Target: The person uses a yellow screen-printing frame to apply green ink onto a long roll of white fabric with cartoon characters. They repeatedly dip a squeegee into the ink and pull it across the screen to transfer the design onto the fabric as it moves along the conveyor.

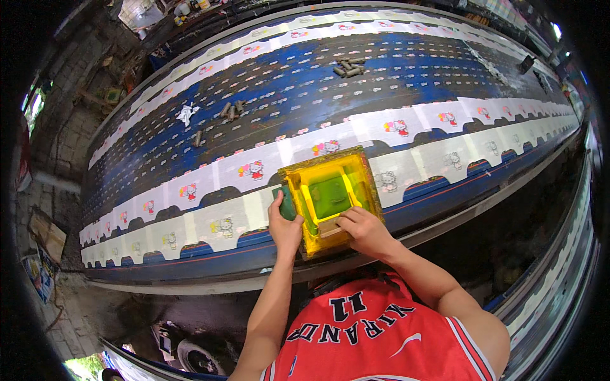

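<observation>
A screen-printing frame [373, 184] lies tilted over the near strip of white fabric pieces [416, 162], its inside smeared with yellow ink and its mesh window [330, 195] looking green. My left hand [284, 232] is closed on the frame's left side, beside a dark green piece [284, 203] at that edge. In my right hand [366, 232] is a squeegee with a brown wooden grip [330, 227], held at the near end inside the frame. The squeegee's blade is hidden. Outlined cartoon cats [222, 227] show on the near fabric row, and coloured ones [255, 170] on the row behind.
The long blue-black printing table [267, 136] curves across the view. Short dark cylinders [349, 67] lie in a pile, with several more [233, 110] to the left. A crumpled white scrap [187, 113] lies nearby. Below the near table edge sits a wheel [200, 357].
</observation>
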Demonstrator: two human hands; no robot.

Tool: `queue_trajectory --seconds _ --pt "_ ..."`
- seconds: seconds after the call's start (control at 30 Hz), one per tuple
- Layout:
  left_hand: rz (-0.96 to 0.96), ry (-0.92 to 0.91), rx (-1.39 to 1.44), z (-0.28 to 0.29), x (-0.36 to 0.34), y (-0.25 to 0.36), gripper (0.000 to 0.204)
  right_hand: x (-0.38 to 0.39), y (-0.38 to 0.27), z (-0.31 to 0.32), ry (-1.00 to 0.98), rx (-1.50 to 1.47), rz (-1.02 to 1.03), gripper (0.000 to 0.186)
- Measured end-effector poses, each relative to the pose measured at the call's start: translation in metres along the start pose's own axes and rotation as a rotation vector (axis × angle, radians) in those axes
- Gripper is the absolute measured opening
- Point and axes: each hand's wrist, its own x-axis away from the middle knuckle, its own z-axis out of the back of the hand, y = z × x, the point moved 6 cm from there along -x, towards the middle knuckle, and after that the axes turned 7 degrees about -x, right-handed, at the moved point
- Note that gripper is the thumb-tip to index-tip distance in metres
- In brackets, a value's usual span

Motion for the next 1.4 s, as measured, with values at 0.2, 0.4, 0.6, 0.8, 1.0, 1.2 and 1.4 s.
queue_trajectory --seconds 0.2,0.4,0.6,0.8,1.0,1.2,1.4 --pt "0.054 -0.018 0.030 -0.093 0.024 0.050 0.078 0.047 0.056 0.073 0.015 0.015 -0.014 0.036" --pt "0.064 -0.039 -0.019 -0.137 0.033 0.073 0.079 0.078 0.093 0.095 0.025 -0.022 -0.028 0.035" --pt "-0.001 0.028 -0.073 -0.145 0.034 0.071 0.075 0.082 0.106 0.099 0.002 -0.079 -0.012 0.035" --pt "0.040 -0.027 -0.099 -0.147 0.030 0.072 0.076 0.084 0.106 0.099 0.010 -0.085 -0.011 0.037" --pt "0.045 -0.050 -0.098 -0.146 0.031 0.070 0.076 0.101 0.093 0.106 -0.031 -0.076 -0.020 0.038" --pt "0.008 -0.039 -0.137 -0.144 0.031 0.071 0.076 0.074 0.123 0.085 0.082 0.003 0.052 0.039" --pt "0.019 -0.041 -0.131 -0.145 0.032 0.074 0.078 -0.022 0.163 0.107 0.078 -0.023 -0.019 0.014"
